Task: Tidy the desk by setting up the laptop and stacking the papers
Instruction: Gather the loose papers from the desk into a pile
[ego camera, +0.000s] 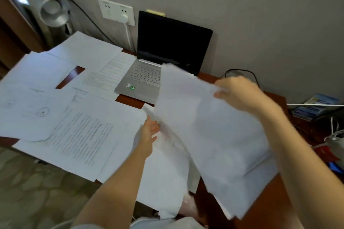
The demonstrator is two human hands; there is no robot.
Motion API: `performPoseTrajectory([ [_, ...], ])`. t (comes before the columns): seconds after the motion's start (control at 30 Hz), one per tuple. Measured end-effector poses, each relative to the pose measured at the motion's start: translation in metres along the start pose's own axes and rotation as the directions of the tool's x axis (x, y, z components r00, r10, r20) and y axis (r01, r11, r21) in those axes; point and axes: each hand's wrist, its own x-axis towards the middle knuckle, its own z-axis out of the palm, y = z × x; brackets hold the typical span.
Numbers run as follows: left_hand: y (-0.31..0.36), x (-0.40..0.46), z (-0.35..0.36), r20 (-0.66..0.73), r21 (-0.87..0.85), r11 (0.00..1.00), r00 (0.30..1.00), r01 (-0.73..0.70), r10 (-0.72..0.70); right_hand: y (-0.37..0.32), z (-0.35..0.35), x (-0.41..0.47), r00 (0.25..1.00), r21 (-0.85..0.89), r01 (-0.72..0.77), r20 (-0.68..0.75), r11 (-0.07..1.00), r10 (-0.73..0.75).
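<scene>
Gathering papers is the step in hand. Nearest, the left hand (149,132) reaches forward, fingers loose, its grip empty, touching the bundle's lower edge. Just right, the right hand (240,93) pinches a sheaf of papers (210,135), raised and tilted. Beyond both sits the open laptop (158,61); loose sheets (78,121) lie left on the worktop (260,202). Next, probably squaring the sheaf and collecting those.

laptop (160,65) at desk (260,208) back, loose papers (74,117) spread left

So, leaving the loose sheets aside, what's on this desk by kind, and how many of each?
Laptop: 1
Desk lamp: 1
Wall socket panel: 1
Paper bundle: 1
Hands: 2, left hand and right hand
Total: 6
</scene>
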Motion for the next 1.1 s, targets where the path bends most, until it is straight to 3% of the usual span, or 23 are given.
performPoseTrajectory([
  [0.1,0.011,-0.006,-0.01,-0.002,-0.248,0.968,0.999,0.043,-0.045,0.005,-0.024,0.01,0.983,0.294,0.068,-0.182,0.953,-0.014],
  [0.17,0.02,-0.012,-0.016,-0.022,-0.373,0.927,0.999,0.038,-0.05,0.004,-0.023,0.022,0.977,0.44,0.132,-0.21,0.888,-0.041],
  [0.3,0.028,-0.026,-0.04,0.016,-0.593,0.805,0.999,-0.018,0.033,-0.018,0.012,0.043,0.985,0.631,0.171,-0.1,0.757,-0.138],
  [0.43,0.027,-0.043,-0.07,-0.053,-0.682,0.721,0.992,-0.122,0.118,-0.047,0.078,0.059,0.969,0.742,0.019,0.153,0.671,-0.196],
  [0.57,0.02,-0.06,-0.082,-0.137,-0.547,0.831,0.99,-0.101,0.03,-0.071,0.142,0.068,0.929,0.655,-0.053,0.308,0.754,-0.203],
  [0.63,0.016,-0.067,-0.084,-0.253,-0.412,0.906,0.967,-0.092,-0.017,-0.084,0.163,0.066,0.905,0.608,-0.05,0.363,0.792,-0.222],
  [0.73,0.008,-0.076,-0.086,-0.489,-0.27,0.953,0.872,-0.14,-0.01,-0.099,0.183,0.068,0.904,0.555,0.01,0.35,0.832,-0.245],
  [0.83,0.0,-0.085,-0.093,-0.604,-0.176,0.974,0.797,-0.144,0.009,-0.106,0.193,0.07,0.889,0.48,0.076,0.365,0.874,-0.278],
  [0.97,-0.018,-0.094,-0.104,-0.734,0.103,0.995,0.676,0.006,0.072,-0.112,0.205,0.069,0.885,0.281,0.11,0.409,0.953,-0.223],
  [1.03,-0.026,-0.098,-0.106,-0.781,0.129,0.99,0.621,0.061,0.064,-0.119,0.209,0.065,0.899,0.242,0.097,0.396,0.965,-0.19],
  [1.1,-0.035,-0.099,-0.108,-0.767,0.033,0.999,0.642,0.035,0.003,-0.125,0.211,0.062,0.902,0.225,0.097,0.392,0.969,-0.182],
])
